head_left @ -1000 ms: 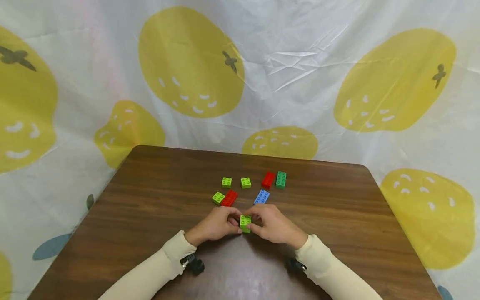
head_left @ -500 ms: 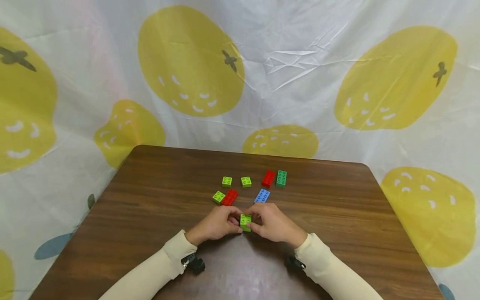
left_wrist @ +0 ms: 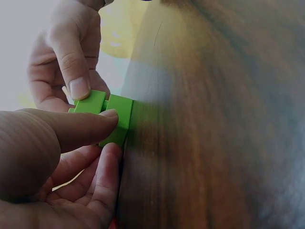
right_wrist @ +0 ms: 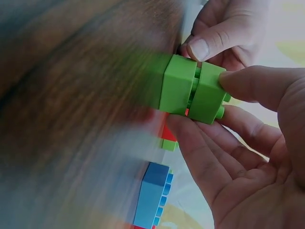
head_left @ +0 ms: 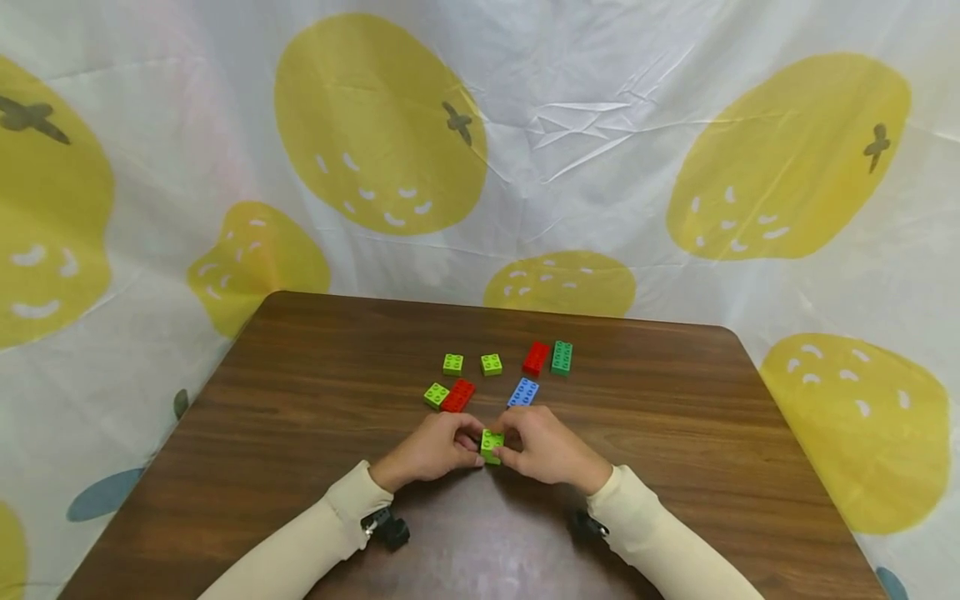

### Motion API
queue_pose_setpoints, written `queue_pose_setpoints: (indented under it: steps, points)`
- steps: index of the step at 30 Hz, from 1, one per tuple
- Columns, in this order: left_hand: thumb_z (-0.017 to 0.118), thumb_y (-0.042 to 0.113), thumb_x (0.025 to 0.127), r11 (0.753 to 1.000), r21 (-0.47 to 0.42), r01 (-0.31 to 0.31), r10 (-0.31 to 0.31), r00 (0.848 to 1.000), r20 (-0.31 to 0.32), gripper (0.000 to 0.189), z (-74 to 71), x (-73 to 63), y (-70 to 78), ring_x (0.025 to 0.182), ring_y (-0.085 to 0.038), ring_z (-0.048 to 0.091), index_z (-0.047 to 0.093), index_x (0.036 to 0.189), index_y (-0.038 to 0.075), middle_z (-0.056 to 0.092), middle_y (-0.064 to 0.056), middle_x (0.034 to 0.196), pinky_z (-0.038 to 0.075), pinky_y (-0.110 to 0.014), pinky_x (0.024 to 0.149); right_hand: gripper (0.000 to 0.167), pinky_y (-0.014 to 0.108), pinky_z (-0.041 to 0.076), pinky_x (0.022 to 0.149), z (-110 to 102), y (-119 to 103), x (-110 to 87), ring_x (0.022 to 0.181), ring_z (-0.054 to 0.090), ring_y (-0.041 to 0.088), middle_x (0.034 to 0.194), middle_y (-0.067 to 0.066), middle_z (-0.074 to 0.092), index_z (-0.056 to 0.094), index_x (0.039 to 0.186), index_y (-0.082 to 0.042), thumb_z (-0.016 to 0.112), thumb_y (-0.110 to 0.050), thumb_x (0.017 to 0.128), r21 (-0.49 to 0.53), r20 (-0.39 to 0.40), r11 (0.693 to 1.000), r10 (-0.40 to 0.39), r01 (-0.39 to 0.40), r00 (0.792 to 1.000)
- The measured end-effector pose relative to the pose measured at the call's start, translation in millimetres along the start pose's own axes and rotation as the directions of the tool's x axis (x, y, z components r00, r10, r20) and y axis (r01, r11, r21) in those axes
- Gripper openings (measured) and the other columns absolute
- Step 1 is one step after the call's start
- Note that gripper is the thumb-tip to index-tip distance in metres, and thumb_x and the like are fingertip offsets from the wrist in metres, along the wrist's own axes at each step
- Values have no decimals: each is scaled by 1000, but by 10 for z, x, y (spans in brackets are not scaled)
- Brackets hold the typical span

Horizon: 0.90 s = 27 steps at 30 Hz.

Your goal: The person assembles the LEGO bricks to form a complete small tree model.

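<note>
Two lime-green toy building bricks are stacked between my hands. The lower brick (right_wrist: 176,88) stands on the tabletop. My left hand (head_left: 431,447) pinches it between thumb and fingers. Right above it, the upper brick (right_wrist: 208,95) is gripped by my right hand (head_left: 553,447), thumb on one side and fingers on the other. In the right wrist view, studs show in a narrow gap between the two, so the upper one is not fully down. The left wrist view shows the upper brick (left_wrist: 90,102) partly covered by the left thumb.
Beyond my hands lie a blue brick (head_left: 523,392), a red brick (head_left: 458,396) touching a lime-green brick (head_left: 436,395), two more lime-green bricks, another red brick (head_left: 536,358) and a dark green brick (head_left: 562,357). A fruit-patterned curtain (head_left: 570,192) hangs behind the wooden table (head_left: 360,350).
</note>
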State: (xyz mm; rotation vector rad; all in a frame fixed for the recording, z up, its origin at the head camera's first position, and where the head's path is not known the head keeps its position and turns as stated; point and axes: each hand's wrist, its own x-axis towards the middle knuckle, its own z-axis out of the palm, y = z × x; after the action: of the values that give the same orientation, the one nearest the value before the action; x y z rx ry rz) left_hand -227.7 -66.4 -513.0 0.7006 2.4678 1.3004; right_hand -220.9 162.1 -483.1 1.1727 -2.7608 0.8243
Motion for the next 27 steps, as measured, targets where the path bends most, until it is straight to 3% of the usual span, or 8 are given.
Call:
queue_pose_setpoints:
  steps: [4, 11, 27]
  points:
    - [88, 8, 85, 1000, 0, -3, 3, 1000, -4, 35, -3, -1, 0, 87, -11, 72, 75, 117, 3, 77, -6, 102, 58, -20, 74, 20, 21, 55, 69, 2, 5, 4, 77, 66, 6, 91, -2, 76, 78, 107, -8, 84, -11, 88, 23, 8, 1000, 13, -14, 1000]
    - [88, 11, 85, 1000, -14, 5, -4, 1000, 8, 37, 0, -2, -20, 87, -9, 72, 75, 118, 3, 77, -4, 102, 59, -21, 75, 19, 25, 61, 78, 26, 16, 7, 90, 78, 14, 99, 3, 79, 78, 107, -7, 82, -8, 89, 77, 25, 996, 35, -37, 999]
    - [86, 16, 89, 998, -66, -2, 2, 1000, 7, 38, 2, -5, -22, 94, -14, 74, 73, 123, 5, 76, -7, 114, 62, -26, 79, 15, 23, 56, 73, -20, 66, 67, 83, 73, 14, 92, -3, 78, 78, 98, -12, 86, -13, 86, 125, 82, 987, 90, -100, 993]
